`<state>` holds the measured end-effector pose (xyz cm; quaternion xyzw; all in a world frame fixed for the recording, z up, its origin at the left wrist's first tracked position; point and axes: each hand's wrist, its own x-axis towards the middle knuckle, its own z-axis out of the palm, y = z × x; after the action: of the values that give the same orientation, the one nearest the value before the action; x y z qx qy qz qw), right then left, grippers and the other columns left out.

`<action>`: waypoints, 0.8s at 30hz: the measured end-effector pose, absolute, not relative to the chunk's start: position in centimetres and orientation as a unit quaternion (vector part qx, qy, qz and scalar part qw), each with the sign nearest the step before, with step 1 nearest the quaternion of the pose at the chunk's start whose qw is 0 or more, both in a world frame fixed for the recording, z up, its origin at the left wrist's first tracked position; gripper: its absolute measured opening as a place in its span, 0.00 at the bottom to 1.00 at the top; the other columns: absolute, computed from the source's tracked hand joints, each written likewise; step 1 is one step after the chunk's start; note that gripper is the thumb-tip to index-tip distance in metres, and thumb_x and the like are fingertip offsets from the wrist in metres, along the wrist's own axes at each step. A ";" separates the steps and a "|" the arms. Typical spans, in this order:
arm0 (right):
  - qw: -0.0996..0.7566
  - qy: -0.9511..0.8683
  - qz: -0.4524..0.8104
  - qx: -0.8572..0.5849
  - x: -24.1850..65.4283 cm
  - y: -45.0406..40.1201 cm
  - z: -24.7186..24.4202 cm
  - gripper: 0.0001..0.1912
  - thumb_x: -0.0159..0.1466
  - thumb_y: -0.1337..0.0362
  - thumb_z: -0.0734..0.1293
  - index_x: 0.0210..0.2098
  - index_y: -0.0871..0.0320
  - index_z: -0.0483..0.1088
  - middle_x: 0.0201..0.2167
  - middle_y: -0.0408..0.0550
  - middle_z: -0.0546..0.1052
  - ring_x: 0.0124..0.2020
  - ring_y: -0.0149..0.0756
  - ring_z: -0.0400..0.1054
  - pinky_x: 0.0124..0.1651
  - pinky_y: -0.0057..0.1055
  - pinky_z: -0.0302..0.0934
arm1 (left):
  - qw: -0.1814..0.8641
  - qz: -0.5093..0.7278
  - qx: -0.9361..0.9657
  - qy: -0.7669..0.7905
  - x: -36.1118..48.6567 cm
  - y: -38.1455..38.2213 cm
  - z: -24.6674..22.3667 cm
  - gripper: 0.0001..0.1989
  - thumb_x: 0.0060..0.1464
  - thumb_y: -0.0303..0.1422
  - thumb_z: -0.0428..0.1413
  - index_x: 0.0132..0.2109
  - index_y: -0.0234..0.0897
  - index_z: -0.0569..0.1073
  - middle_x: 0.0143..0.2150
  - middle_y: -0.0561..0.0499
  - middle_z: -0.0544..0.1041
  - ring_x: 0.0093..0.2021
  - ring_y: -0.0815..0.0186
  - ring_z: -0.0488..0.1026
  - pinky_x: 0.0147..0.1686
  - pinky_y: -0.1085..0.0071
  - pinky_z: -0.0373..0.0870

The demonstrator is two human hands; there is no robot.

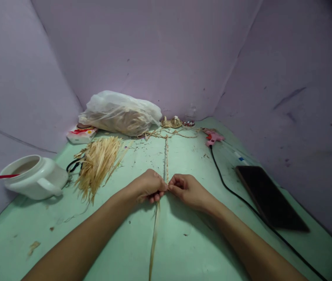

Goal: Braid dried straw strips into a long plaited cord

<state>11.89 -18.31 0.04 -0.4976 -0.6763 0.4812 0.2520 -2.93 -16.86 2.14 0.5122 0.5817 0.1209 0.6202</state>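
A thin braided straw cord [167, 156] runs from the back of the green table straight toward me and ends between my hands. My left hand [152, 186] is closed in a pinch at its near end. A loose flat straw strand [154, 238] hangs from under those fingers toward the front edge. Close beside it, my right hand [185, 189] also pinches at the braid's end, thumb against index finger. The fingertips of both hands nearly meet there. The exact strands between the fingers are too small to make out.
To the left lie a bundle of dry straw strips [100, 164] and a white pot [43, 179] with a red stick. At the back sits a plastic bag [122, 113]. A pink glue gun [214, 137], its black cord [233, 191] and a dark tablet [271, 199] are on the right.
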 end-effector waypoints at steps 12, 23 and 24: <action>0.194 -0.769 0.211 -0.571 11.5 -20.1 1.1 0.08 0.55 0.68 0.60 0.26 0.60 0.70 0.24 0.48 0.73 0.24 0.30 0.62 0.27 0.25 0.48 | 0.548 0.134 0.544 0.621 -2.0 -17.3 1.8 0.05 0.33 0.23 0.48 0.16 0.33 0.63 0.09 0.56 0.57 0.09 0.76 0.50 0.12 0.76 0.43; 0.145 -0.820 0.150 -0.532 10.5 -21.6 1.2 0.09 0.53 0.69 0.59 0.25 0.58 0.71 0.22 0.47 0.75 0.21 0.30 0.62 0.24 0.27 0.44 | 0.597 0.145 0.514 0.598 -2.3 -17.4 1.6 0.04 0.31 0.25 0.47 0.14 0.33 0.61 0.09 0.56 0.56 0.10 0.76 0.50 0.11 0.78 0.42; 0.140 -0.827 0.156 -0.522 10.5 -21.6 1.3 0.09 0.53 0.69 0.60 0.24 0.58 0.71 0.22 0.47 0.74 0.21 0.30 0.62 0.24 0.27 0.44 | 0.595 0.148 0.526 0.590 -2.4 -17.3 1.6 0.04 0.30 0.24 0.47 0.14 0.33 0.62 0.09 0.56 0.56 0.10 0.76 0.50 0.10 0.77 0.42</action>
<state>10.51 -21.59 1.30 -0.5222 -0.8267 0.1559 0.1400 -2.43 -17.29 1.63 0.5258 0.5896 0.1476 0.5951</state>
